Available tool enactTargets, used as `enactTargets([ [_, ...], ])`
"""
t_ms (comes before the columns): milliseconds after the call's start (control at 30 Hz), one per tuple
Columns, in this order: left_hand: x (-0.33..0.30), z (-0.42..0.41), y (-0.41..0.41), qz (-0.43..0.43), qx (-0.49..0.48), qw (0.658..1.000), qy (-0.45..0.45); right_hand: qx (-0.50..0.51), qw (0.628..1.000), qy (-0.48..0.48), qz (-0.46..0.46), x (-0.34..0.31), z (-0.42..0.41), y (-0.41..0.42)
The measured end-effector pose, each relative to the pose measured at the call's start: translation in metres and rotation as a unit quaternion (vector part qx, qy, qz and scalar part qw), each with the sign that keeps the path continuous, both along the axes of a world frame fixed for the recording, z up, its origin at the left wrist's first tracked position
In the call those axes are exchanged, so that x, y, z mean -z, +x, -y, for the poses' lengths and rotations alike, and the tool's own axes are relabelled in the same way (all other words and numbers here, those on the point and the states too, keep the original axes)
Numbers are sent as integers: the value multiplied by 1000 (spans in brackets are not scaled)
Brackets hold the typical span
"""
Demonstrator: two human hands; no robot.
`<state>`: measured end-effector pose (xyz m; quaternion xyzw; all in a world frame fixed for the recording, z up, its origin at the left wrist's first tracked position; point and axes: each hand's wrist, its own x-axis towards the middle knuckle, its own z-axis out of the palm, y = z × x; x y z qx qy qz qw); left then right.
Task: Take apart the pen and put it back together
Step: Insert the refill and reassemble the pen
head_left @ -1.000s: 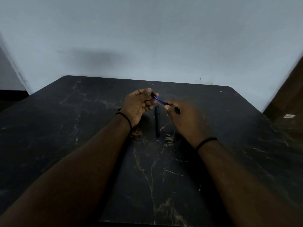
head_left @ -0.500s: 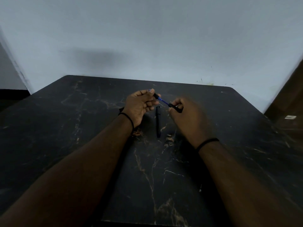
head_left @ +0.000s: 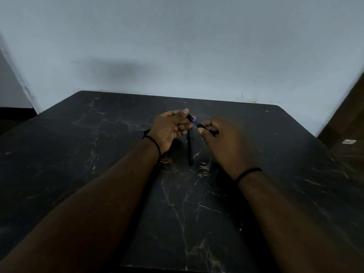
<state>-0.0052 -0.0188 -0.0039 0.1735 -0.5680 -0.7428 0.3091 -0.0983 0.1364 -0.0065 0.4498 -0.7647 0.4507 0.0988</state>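
The left hand and the right hand were above the far middle of the table, with a pen part between them. Another part, perhaps the cap, lay on the table below them.

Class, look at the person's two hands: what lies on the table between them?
In the head view, a black pen piece lies on the table between the left hand and right hand.

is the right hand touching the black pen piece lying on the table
Apart: the head view shows the right hand raised, with bare dark marble table between it and the black pen piece.
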Motion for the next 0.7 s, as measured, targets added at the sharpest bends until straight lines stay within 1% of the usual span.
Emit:
enactTargets([
  [100, -2, -2, 0, 5, 7, 1000, 9, -5, 1000, -10, -19, 2, -1, 0],
  [267, -1, -5, -1, 4, 12, 1000, 10, -12, 998, -42, 40, 3, 3, -4],
  [367, -1, -4, -2, -4, 8, 1000, 19, -4, 998, -54, 33, 6, 5, -5],
  [533, -1, -6, -3, -10, 28, 999, 22, -2, 998, -53, 29, 10, 6, -6],
  [700, -1, -8, -4, -12, 24, 999, 24, -4, 999, -42, 11, 9, 4, -9],
])
